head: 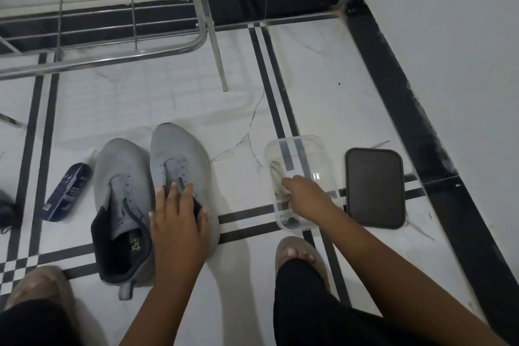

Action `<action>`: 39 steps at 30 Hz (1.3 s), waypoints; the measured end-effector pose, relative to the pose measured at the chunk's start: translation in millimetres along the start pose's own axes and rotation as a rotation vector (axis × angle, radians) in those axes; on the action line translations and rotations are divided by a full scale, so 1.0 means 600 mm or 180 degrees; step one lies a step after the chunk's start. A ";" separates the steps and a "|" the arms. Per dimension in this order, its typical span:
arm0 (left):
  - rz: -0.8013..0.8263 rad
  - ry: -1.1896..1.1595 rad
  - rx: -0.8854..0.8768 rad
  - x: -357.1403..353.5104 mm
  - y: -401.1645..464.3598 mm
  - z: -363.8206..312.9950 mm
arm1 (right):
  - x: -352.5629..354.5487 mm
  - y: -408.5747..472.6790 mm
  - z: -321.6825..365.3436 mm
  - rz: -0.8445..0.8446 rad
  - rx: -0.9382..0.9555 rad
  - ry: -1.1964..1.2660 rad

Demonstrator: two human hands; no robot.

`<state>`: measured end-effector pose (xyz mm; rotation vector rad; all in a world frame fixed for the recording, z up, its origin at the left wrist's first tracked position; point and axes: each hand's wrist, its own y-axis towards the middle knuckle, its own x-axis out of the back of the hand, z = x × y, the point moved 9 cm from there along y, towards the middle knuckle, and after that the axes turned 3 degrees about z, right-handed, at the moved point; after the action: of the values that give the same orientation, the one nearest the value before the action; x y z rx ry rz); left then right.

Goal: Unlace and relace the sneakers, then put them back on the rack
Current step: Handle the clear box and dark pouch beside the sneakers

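Two grey sneakers stand side by side on the tiled floor, toes pointing away, with no laces in their eyelets. The left sneaker (120, 191) is untouched. My left hand (178, 222) rests on the right sneaker (179, 157), fingers spread over its tongue and opening. My right hand (306, 196) reaches into a clear plastic container (297, 149) and closes on pale laces (278, 177) lying inside it. The metal wire shoe rack (112, 34) stands beyond the shoes at the upper left.
A dark lid (375, 187) lies flat right of the container. A dark blue box (67, 192) lies left of the sneakers, with a dark object (7, 213) at the left edge. My sandalled feet (300, 255) are near the bottom. A white wall (449, 36) runs along the right.
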<state>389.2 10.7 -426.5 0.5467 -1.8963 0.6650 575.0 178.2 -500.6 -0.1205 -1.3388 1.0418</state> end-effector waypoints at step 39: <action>0.0633 -0.0900 -0.1160 -0.080 -0.041 -0.225 | 0.077 -0.159 -0.309 -0.1648 -0.2670 0.1322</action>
<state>513.4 85.3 -420.0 0.2276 -2.2939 0.3636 775.0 242.8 -462.6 -0.5510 -1.2453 -0.0296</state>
